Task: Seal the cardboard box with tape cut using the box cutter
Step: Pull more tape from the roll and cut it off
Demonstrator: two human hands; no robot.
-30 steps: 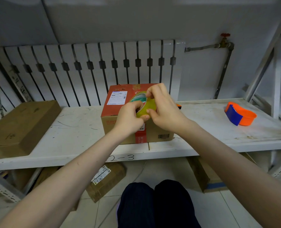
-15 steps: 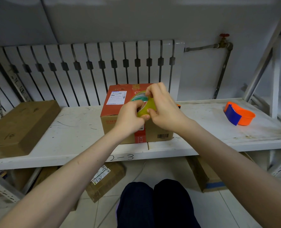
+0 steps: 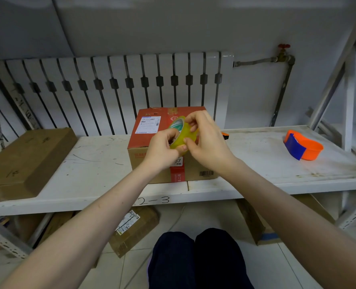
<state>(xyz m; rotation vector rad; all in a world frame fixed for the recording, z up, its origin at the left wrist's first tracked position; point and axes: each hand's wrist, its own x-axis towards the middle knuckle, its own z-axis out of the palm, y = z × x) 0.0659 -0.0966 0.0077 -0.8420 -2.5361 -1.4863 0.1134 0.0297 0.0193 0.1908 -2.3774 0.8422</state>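
A cardboard box (image 3: 152,155) with a red top and a white shipping label stands on the white shelf (image 3: 93,163), its flaps down. Just in front of and above it I hold a roll of yellowish clear tape (image 3: 182,135) in both hands. My left hand (image 3: 162,149) grips the roll from the left and below. My right hand (image 3: 206,140) holds it from the right, fingertips pinching at the roll's outer surface. A small orange and black tip, perhaps the box cutter (image 3: 225,136), pokes out from behind my right hand on the shelf.
A flat brown carton (image 3: 21,161) lies on the shelf's left end. An orange and blue tape dispenser (image 3: 302,147) sits at the right. A radiator (image 3: 118,90) runs behind. More cartons (image 3: 135,228) lie on the floor under the shelf, near my knees (image 3: 196,259).
My hands and the tape roll stay in nearly the same place; my right fingers have shifted slightly on the roll's surface.
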